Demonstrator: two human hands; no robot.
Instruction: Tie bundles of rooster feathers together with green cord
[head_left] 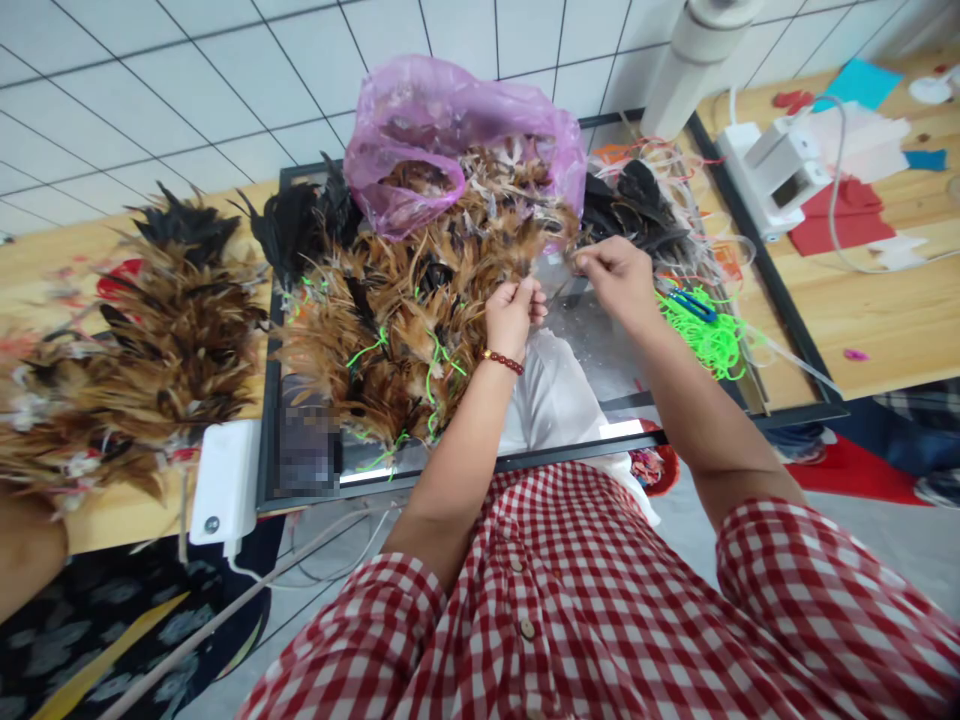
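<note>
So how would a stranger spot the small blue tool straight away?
Find the black-framed tray, then the bright green tangle of cords toward its right side. The blue tool lies on top, its solid, narrow shape distinct from those thin green strands.

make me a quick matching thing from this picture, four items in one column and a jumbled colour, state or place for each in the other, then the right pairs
Items
1. left hand
2. plastic bag
3. loose strings
4. white box

Matches
A. bright green, under a blue tool
B. just outside the left side of the black frame
C. wearing a dark red beaded bracelet at the wrist
D. purple and see-through, behind the pile of brown feathers

Right pairs: 1-C, 2-D, 3-A, 4-B
</note>
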